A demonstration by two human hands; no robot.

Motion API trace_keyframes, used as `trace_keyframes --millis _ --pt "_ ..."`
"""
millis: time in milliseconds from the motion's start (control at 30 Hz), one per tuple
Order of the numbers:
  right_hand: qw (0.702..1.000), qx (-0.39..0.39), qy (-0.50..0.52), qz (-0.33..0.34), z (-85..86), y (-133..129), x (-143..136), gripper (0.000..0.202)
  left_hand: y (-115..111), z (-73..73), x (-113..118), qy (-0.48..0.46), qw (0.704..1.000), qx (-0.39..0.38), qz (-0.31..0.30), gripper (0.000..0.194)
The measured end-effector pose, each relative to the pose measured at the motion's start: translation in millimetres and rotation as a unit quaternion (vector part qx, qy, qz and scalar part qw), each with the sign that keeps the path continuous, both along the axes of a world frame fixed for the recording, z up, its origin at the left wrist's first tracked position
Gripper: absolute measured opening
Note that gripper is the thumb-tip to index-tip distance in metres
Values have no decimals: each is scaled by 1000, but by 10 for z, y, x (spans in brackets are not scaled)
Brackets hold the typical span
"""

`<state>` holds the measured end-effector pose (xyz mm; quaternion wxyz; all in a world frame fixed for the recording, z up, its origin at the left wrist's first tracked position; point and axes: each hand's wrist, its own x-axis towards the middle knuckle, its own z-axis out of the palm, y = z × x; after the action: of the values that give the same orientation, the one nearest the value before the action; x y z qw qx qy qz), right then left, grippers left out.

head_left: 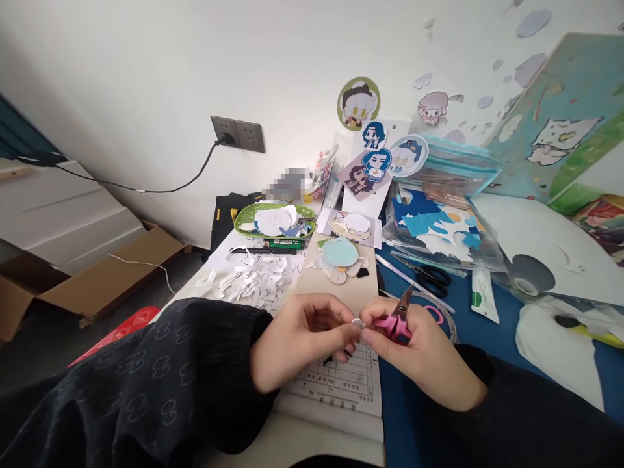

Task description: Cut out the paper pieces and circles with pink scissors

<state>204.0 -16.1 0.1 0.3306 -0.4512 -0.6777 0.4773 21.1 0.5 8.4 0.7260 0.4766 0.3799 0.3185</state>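
Note:
Above an open printed booklet, my left hand pinches a small white paper piece between thumb and forefinger. My right hand meets it at the piece's right edge, fingertips nearly touching those of my left hand. Pink-handled scissors are held in my right hand, blades pointing up and away from the paper. Something small and dark shows beneath my left fingers, too hidden to name. Beyond my hands lies a pile of paper cutouts, a light blue one on top.
White paper scraps are heaped left of the cutouts. A green tray of cutouts stands behind them. To the right lie black-handled scissors, a pen, a white tube and a plastic bag of blue paper.

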Motion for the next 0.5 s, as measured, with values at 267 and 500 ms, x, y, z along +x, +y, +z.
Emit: trace_keyframes --millis 267,500 --pt "1000 -1 5 17 38 -34 14 7 -28 27 -22 83 993 75 -23 20" --pt "964 -132 222 58 12 -23 214 38 12 19 -10 11 1000 27 8 15"
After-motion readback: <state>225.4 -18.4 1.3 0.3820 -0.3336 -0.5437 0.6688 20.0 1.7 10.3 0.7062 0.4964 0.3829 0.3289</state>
